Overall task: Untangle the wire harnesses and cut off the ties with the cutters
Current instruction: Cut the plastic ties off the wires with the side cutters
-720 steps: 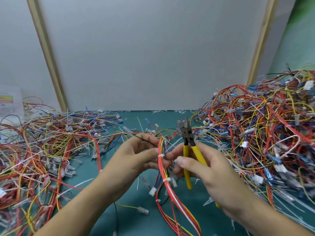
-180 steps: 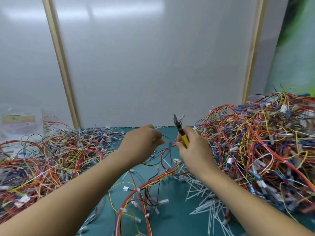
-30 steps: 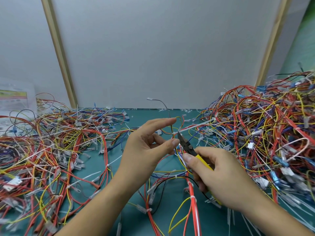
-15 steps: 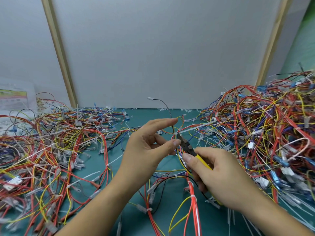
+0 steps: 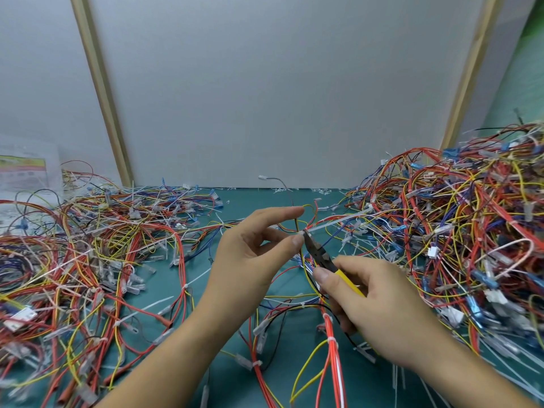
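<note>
Left hand (image 5: 253,260): pinched the wire harness (image 5: 329,328) in the middle of the frame.
Right hand (image 5: 379,304): gripped the yellow cutters (image 5: 319,254).
Cutters: black tips sat at the white tie (image 5: 332,224), right by the pinched spot.

No legible txt; print on sheet (image 5: 23,172) at left too blurry

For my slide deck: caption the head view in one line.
Left hand pinches a tied wire harness while the right hand holds yellow-handled cutters at its white tie.
</note>
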